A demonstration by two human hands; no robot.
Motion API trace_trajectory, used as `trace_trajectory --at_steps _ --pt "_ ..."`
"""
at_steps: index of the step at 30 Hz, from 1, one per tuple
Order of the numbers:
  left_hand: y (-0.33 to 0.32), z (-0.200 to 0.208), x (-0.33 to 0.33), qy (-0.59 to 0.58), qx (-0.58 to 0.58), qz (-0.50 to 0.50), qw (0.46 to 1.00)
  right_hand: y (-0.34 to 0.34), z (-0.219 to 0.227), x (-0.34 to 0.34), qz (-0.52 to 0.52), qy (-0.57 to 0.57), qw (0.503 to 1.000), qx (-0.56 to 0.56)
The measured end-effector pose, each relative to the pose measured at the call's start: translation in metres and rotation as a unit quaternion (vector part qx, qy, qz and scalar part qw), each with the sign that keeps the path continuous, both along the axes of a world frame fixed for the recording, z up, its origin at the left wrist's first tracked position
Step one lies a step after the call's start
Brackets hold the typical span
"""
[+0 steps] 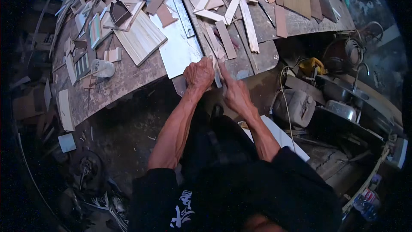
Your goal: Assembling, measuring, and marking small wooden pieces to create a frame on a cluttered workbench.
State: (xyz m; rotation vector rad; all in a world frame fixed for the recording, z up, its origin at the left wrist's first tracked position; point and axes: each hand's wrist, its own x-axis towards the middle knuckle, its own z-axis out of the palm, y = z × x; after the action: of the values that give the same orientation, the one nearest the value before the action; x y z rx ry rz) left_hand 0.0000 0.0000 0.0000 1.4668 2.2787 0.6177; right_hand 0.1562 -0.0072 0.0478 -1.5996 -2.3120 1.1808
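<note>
Hands (216, 84) around upright strip (217, 75)

Both hands together ahead, left hand (198, 74) fisted, right hand (234, 92) pointing

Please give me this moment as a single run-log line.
left hand: gripping strip at bench edge | right hand: on same strip | nearby: metal sheet, wood offcuts, roll of tape
</note>
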Motion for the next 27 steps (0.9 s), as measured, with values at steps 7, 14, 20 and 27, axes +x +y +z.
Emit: trace_trajectory --at_steps 7,14,20,27 --pt "-0.002 0.004 0.027 -0.033 0.016 0.011 0.999 0.003 0.007 0.016 -0.002 0.01 1.0 0.005" --pt "-0.003 0.008 0.026 -0.04 -0.004 0.007 0.999 -0.005 -0.004 0.018 -0.017 0.025 0.999 0.036" --pt "0.004 0.014 0.025 -0.038 -0.014 0.013 0.999 -0.009 -0.02 0.029 -0.016 0.043 0.997 0.061" --pt "0.003 0.009 0.013 0.003 0.02 0.003 1.0 -0.009 -0.013 0.019 -0.002 0.032 0.999 0.016"
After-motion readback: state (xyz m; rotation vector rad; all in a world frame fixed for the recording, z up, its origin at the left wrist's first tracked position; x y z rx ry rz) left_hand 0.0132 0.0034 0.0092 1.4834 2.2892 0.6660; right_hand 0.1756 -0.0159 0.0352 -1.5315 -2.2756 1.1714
